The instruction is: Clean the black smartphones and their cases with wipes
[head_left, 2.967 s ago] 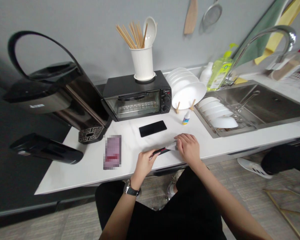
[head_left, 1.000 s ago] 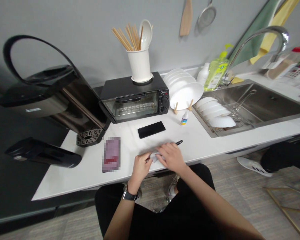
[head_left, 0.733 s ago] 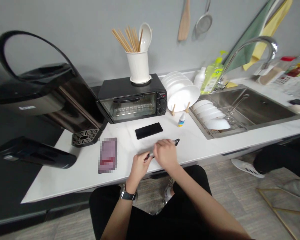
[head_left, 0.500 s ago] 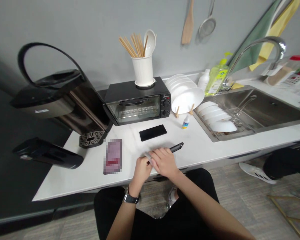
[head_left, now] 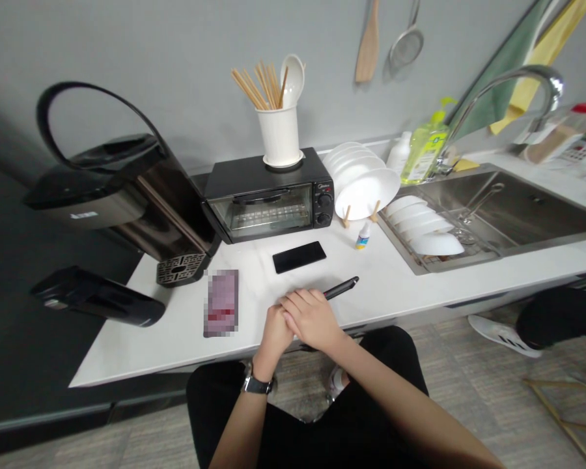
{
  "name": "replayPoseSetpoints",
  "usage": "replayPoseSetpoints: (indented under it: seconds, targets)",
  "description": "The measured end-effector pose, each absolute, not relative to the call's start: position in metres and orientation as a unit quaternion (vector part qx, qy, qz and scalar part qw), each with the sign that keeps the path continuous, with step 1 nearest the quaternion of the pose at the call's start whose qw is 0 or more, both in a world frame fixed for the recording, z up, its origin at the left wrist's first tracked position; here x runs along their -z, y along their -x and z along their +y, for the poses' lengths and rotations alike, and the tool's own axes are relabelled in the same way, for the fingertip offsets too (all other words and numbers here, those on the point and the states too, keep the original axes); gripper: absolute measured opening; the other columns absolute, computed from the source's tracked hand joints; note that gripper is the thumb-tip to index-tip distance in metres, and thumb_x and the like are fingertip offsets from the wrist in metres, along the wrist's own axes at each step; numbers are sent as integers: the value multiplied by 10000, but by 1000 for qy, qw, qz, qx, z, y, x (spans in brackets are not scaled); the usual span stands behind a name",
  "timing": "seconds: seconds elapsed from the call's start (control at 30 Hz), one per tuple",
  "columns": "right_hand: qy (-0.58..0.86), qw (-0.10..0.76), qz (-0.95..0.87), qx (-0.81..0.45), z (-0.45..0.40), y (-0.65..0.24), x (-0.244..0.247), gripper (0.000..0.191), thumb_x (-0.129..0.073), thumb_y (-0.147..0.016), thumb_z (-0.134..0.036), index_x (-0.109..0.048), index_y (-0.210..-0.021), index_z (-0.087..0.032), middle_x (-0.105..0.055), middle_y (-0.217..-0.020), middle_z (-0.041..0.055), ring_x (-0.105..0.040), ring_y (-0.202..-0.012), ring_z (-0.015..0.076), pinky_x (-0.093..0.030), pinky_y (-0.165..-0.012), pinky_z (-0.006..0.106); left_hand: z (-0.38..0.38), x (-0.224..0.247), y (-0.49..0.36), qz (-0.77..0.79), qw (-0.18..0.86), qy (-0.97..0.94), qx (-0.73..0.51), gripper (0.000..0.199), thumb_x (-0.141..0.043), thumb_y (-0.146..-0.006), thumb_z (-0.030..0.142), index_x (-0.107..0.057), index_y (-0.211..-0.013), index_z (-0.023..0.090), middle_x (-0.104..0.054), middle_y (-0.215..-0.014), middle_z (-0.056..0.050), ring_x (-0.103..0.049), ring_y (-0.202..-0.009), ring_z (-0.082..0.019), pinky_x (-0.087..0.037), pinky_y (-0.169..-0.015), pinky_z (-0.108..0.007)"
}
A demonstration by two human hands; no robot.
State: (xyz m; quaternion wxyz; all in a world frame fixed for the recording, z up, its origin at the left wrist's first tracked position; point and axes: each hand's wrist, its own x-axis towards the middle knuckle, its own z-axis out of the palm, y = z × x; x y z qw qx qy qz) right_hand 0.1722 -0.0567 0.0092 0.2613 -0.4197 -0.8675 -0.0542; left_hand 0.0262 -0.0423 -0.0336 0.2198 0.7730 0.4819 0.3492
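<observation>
My left hand (head_left: pixel 277 330) is closed at the counter's front edge, a dark-strapped watch on its wrist. Over it lies my right hand (head_left: pixel 312 317), fingers curled around the left, so the two are clasped. Anything between them is hidden. A slim black object (head_left: pixel 342 287), shaped like a utility knife handle, lies on the counter just beyond the right hand; its near end is covered by the hand, and I cannot tell whether they touch. Farther back rests a black phone (head_left: pixel 299 256), dark screen up. A small white dropper bottle (head_left: pixel 363 236) stands to its right.
At left are a black drink machine (head_left: pixel 127 195), a dark thermos (head_left: pixel 97 296) and a blurred purple packet (head_left: pixel 222 303). Behind stands a toaster oven (head_left: pixel 268 202) bearing a chopstick holder (head_left: pixel 279 133). Plates (head_left: pixel 366 195) and a sink (head_left: pixel 517 244) with bowls are at right.
A thin silvery piece that showed between my fingers is no longer visible. My right hand has settled more closely over the left. The black object stays in about the same place.
</observation>
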Motion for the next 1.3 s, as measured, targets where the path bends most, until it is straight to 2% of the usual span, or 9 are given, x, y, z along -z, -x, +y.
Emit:
replayPoseSetpoints:
  seconds: [0.07,0.2,0.33,0.47,0.63,0.9,1.07,1.17,1.3]
  targets:
    - [442,258,-857,65,-57,-202,-6,303,-519,-1077,-333,-704,-1242,-159,-764,-1086,97,-620,-973,242,-377,-845,383,-43,29,-28,473,236,-775,-347,236,-575,-900,128,-755,-748,146,-730,-668,-60,-634,-586,-172,-496,-593,-250]
    - [611,205,-762,66,-43,-252,-18,378,-471,-1066,-233,-739,-808,-167,-742,-802,93,-636,-811,230,-366,-790,383,-43,21,-35,455,300,-754,-366,213,-631,-977,250,-817,-1062,191,-827,-909,-52,-693,-655,-167,-544,-650,-242]
    - [642,199,-736,77,-35,-218,-30,452,-498,-1043,-241,-706,-650,-155,-714,-671,123,-625,-686,239,-370,-791,412,-39,25,-37,471,286,-751,-365,199,-639,-964,230,-798,-861,168,-784,-752,-32,-662,-599,-152,-496,-594,-223]
    - [542,231,-806,58,-50,-166,-20,328,-534,-1056,-288,-738,-826,-172,-752,-813,71,-644,-779,220,-394,-825,389,-39,32,-31,484,252,-759,-354,294,-564,-854,44,-655,-596,150,-685,-572,-28,-598,-521,-142,-424,-538,-222]
    - [476,274,-833,74,-66,-206,-3,309,-508,-1084,-313,-660,-1306,-162,-735,-1202,122,-609,-1075,268,-388,-961,411,-42,26,-31,480,268,-759,-349,212,-588,-850,43,-741,-745,146,-765,-711,-35,-668,-622,-159,-495,-617,-229]
    - [619,241,-744,72,-36,-243,-26,457,-452,-1095,-260,-700,-718,-193,-713,-758,85,-615,-776,234,-393,-816,394,-43,21,-38,482,305,-739,-357,243,-622,-1008,334,-812,-1035,184,-815,-841,-36,-682,-642,-169,-519,-624,-249]
    - [492,255,-832,41,-51,-172,-18,271,-510,-1075,-283,-739,-1104,-141,-764,-1062,109,-641,-985,255,-415,-989,420,-41,26,-32,494,258,-752,-352,237,-558,-875,81,-740,-736,143,-746,-682,-57,-642,-592,-168,-495,-594,-250]
    - [400,267,-876,46,-63,-180,-7,440,-527,-1079,-344,-560,-1476,-159,-680,-1379,112,-579,-1210,263,-367,-1112,420,-42,26,-29,487,259,-760,-345,239,-547,-825,39,-732,-718,145,-759,-704,-70,-666,-617,-180,-524,-618,-259]
    - [479,267,-834,62,-62,-245,-1,343,-495,-1090,-358,-667,-1323,-175,-736,-1165,112,-615,-1025,261,-410,-979,408,-45,21,-31,472,288,-756,-350,217,-586,-931,127,-795,-886,168,-813,-839,-67,-740,-729,-197,-576,-710,-270]
